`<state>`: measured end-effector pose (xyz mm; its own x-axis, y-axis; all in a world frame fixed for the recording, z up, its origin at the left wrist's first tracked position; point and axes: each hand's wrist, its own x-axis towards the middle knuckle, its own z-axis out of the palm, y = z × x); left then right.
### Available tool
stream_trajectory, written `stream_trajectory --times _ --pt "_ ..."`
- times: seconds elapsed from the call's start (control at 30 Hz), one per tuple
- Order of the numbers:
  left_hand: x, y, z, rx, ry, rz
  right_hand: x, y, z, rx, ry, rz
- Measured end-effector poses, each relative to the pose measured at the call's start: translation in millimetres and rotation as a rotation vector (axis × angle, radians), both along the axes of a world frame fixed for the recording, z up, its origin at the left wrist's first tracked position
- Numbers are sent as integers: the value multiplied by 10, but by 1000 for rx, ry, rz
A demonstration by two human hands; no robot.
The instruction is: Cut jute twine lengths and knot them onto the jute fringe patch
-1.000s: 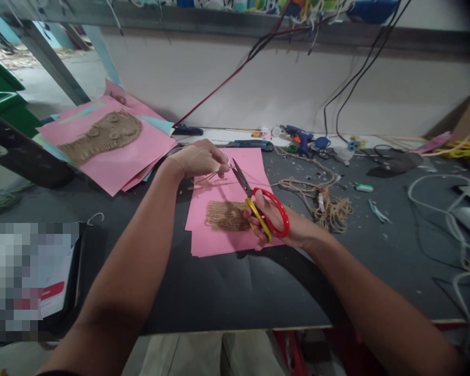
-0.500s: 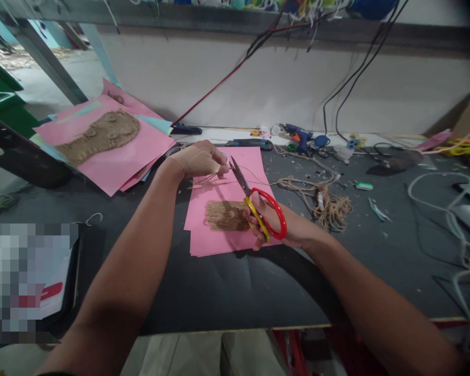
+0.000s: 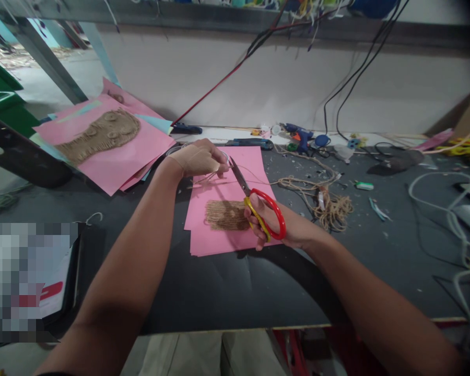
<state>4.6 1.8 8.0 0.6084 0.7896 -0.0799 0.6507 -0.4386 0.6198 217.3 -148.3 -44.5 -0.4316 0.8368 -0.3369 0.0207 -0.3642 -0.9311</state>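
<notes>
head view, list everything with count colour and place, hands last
table: 1, dark, centre
paper sheets: 2+, pink, table centre
twine panel: 1, brown, on sheets
twine bundle: 1, tan, right of sheets
scissors: 1, red and yellow handles, above sheets
paper stack: 1, pink and blue, left rear
twine-covered shape: 1, brown, on stack
glue gun: 1, blue, back of table
bins: count unclear, green, left
cables: several, black and red, behind table
left hand: 1, bare, holding twine
right hand: 1, bare, holding scissors
</notes>
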Motion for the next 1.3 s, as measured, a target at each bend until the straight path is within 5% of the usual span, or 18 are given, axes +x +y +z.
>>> stream_trajectory --times 1.3 --pt "-29 -8 22 -6 -9 10 -1 -15 -73 84 -47 25"
